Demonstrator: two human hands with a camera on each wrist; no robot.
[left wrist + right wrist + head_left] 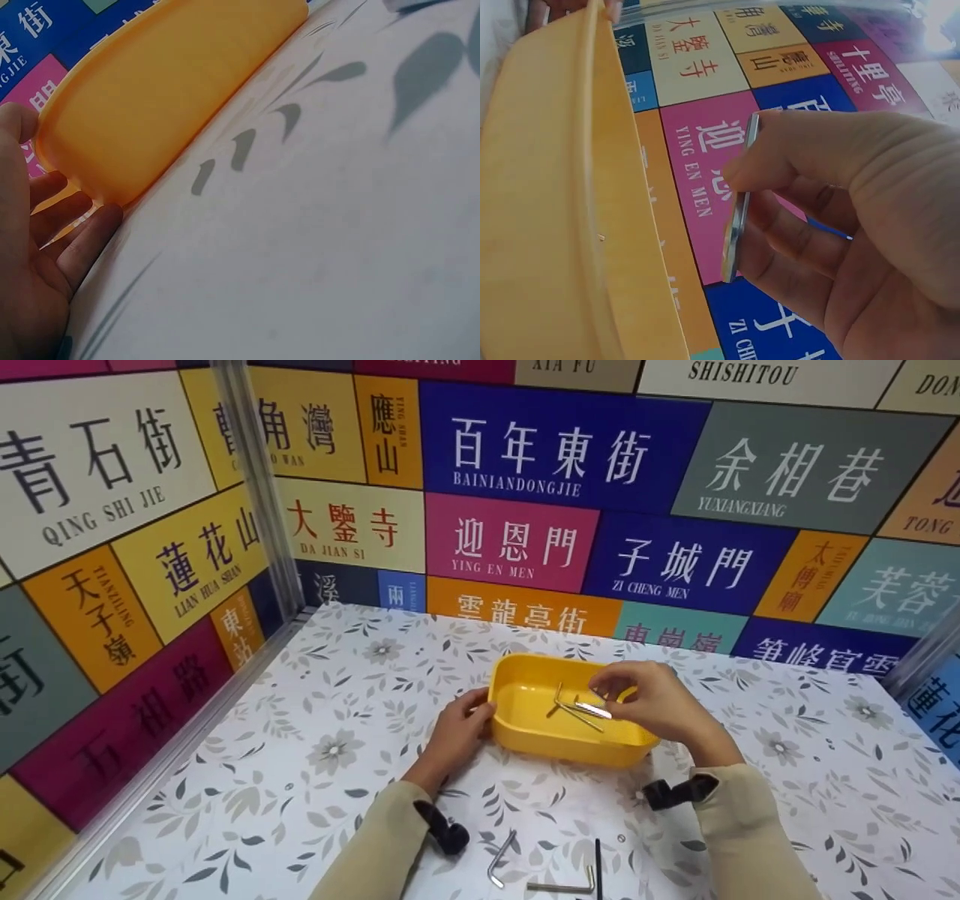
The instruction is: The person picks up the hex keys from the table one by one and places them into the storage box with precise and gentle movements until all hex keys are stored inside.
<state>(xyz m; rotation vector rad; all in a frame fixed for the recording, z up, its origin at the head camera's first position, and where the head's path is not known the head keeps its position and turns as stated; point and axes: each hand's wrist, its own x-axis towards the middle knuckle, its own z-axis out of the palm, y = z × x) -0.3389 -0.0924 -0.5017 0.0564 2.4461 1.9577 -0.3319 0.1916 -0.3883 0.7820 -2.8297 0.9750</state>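
A yellow plastic box stands on the table, its far rim and inside visible in the head view. My left hand holds the box's left end; in the left wrist view its fingers touch the outer wall. Over the right part of the box, my right hand pinches a short silver metal bar between thumb and fingers. The bar's exact kind cannot be told. Below it, several thin brass-coloured hex keys lie crossed in the box, partly overlapped by the bar in the head view.
Near the table's front edge lie a silver hex key, a brass-coloured hex key and a black one, cut off by the frame. A flower-patterned cover spreads over the table. Panels with signs stand behind and left.
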